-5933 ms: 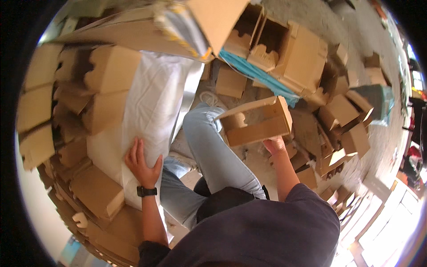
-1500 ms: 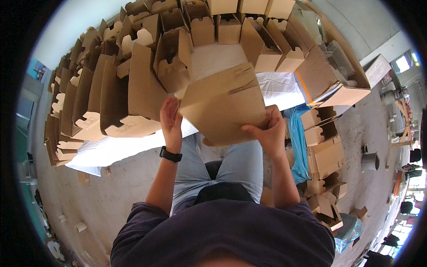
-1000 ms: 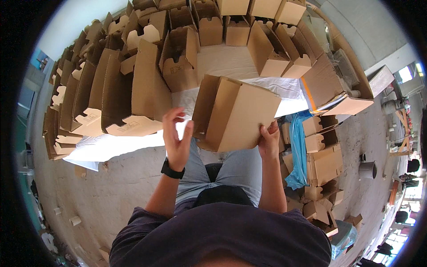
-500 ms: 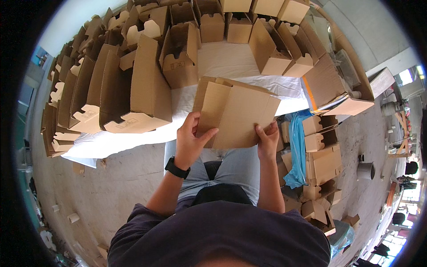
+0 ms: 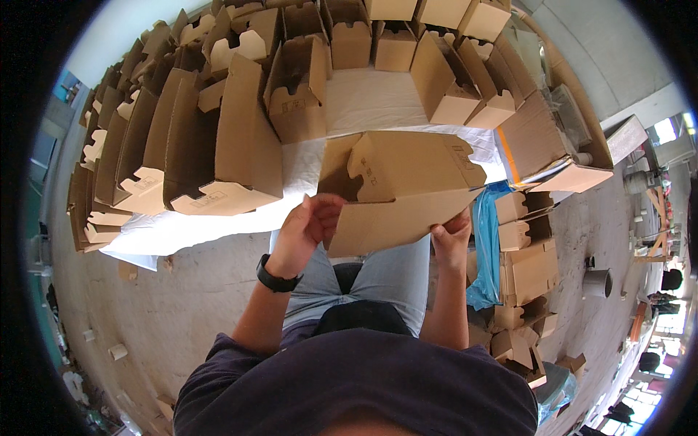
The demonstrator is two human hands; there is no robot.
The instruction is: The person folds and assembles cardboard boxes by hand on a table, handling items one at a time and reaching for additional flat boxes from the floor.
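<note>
A brown cardboard box [image 5: 407, 218] is held in front of me above my lap, partly opened out, its hollow showing at the left and a notched flap standing inside. My left hand [image 5: 309, 225], with a black watch on the wrist, grips the box's near left edge, fingers curled at the opening. At the box's lower right corner, my right hand [image 5: 452, 234] pinches the cardboard with the thumb on the near side. Its other fingers are partly hidden behind the box.
Open cardboard boxes [image 5: 247, 138] stand in rows on a white-covered table [image 5: 374, 98]. To the right, a large carton [image 5: 534, 138] sits at the table's edge. Below it are a blue plastic sheet [image 5: 488, 247] and a pile of flattened and folded boxes [image 5: 531, 269] on the floor.
The flat folded cardboard has opened into a hollow box shape and tilted. My left hand has shifted slightly lower at its left edge; my right hand has moved slightly right.
</note>
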